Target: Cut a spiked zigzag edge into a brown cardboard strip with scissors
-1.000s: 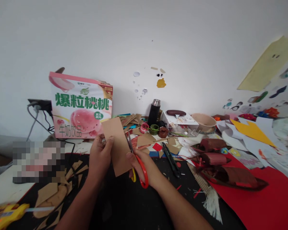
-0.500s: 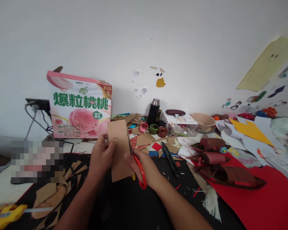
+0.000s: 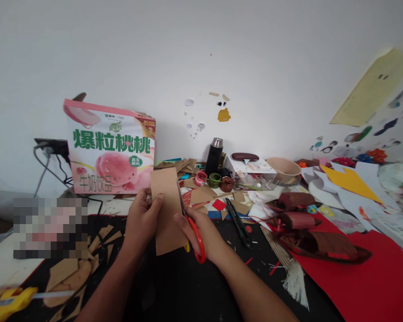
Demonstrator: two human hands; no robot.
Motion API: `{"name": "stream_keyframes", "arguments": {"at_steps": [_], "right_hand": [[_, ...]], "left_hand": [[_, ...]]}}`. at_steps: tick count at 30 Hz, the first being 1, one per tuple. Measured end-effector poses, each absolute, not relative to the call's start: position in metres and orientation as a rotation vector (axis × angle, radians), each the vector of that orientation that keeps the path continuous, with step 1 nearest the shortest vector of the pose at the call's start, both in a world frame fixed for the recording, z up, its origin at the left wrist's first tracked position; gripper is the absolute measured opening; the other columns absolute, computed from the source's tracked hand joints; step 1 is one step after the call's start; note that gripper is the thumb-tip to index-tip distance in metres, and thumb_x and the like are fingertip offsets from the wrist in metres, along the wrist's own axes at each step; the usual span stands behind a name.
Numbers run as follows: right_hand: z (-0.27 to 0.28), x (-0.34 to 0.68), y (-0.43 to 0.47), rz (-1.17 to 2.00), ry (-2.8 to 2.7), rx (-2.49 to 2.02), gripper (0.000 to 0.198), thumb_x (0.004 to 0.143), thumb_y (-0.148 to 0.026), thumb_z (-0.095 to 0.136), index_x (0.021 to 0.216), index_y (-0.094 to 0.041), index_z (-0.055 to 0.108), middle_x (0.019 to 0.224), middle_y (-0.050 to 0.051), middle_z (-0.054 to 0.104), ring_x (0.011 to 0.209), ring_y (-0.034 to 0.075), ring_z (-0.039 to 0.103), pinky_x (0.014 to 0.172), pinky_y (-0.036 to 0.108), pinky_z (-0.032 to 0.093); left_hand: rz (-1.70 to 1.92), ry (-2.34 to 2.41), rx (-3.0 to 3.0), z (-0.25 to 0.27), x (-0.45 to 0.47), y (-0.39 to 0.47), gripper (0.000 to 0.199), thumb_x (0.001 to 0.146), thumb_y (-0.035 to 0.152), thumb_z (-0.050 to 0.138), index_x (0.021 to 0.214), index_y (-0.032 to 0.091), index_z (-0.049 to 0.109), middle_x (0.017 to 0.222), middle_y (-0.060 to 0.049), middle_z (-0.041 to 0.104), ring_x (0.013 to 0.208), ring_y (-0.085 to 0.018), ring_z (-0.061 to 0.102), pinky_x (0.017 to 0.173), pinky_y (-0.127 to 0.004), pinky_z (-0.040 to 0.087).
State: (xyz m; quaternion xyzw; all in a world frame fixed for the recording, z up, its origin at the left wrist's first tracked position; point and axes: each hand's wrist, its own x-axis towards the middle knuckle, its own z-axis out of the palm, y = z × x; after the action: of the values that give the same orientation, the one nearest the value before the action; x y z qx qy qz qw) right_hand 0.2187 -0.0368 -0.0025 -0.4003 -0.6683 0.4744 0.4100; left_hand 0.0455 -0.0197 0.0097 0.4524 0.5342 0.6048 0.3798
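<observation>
Above the black mat (image 3: pixel 174 288), the cardboard piece (image 3: pixel 169 212) is held; a crooked cut could be caused if it were twisted against the scissors (image 3: pixel 197 231). It is pinched by the left hand (image 3: pixel 143 220), fingers (image 3: pixel 157 202) closed; the scissors are gripped by the curled fingers of the right hand (image 3: pixel 208 231).

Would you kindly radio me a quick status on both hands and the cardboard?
Left hand pinching cardboard. Right hand holding scissors at cardboard's right edge. Knife lying apart, farther right.
</observation>
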Motion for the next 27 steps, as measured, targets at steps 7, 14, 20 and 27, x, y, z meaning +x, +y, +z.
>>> {"name": "stream_keyframes", "arguments": {"at_steps": [7,14,20,27], "right_hand": [[-0.005,0.219,-0.036,1.226,-1.663,-0.985,0.047,0.098,-0.063,0.064,0.118,-0.023,0.077,0.1,0.006,0.078,0.089,0.026,0.073,0.082,0.033,0.056],[-0.007,0.218,-0.035,1.178,-1.639,-1.006,0.043,0.099,-0.058,0.065,0.115,-0.02,0.077,0.099,0.005,0.076,0.09,0.025,0.069,0.085,0.034,0.054],[-0.009,0.219,-0.033,1.087,-1.678,-1.06,0.04,0.101,-0.057,0.063,0.099,-0.019,0.074,0.086,0.002,0.07,0.082,0.022,0.063,0.076,0.03,0.048],[-0.011,0.22,-0.032,1.002,-1.715,-1.123,0.04,0.101,-0.056,0.061,0.088,-0.019,0.066,0.077,0.0,0.062,0.073,0.018,0.054,0.067,0.028,0.04]], "left_hand": [[1.463,1.328,1.138,0.012,0.048,-0.021,0.051,0.07,0.056,0.078,0.104,0.022,0.058,0.082,-0.003,0.076,0.07,-0.025,0.074,0.066,-0.035,0.059],[1.421,1.351,1.176,0.015,0.053,-0.023,0.049,0.071,0.058,0.074,0.101,0.023,0.058,0.078,-0.003,0.074,0.063,-0.023,0.069,0.056,-0.032,0.053],[1.433,1.357,1.213,0.01,0.055,-0.023,0.047,0.075,0.057,0.072,0.104,0.022,0.058,0.087,-0.006,0.075,0.068,-0.024,0.07,0.062,-0.034,0.055],[1.511,1.374,1.282,0.007,0.059,-0.025,0.042,0.079,0.054,0.068,0.104,0.021,0.058,0.097,-0.008,0.075,0.088,-0.027,0.073,0.073,-0.036,0.057]]}}
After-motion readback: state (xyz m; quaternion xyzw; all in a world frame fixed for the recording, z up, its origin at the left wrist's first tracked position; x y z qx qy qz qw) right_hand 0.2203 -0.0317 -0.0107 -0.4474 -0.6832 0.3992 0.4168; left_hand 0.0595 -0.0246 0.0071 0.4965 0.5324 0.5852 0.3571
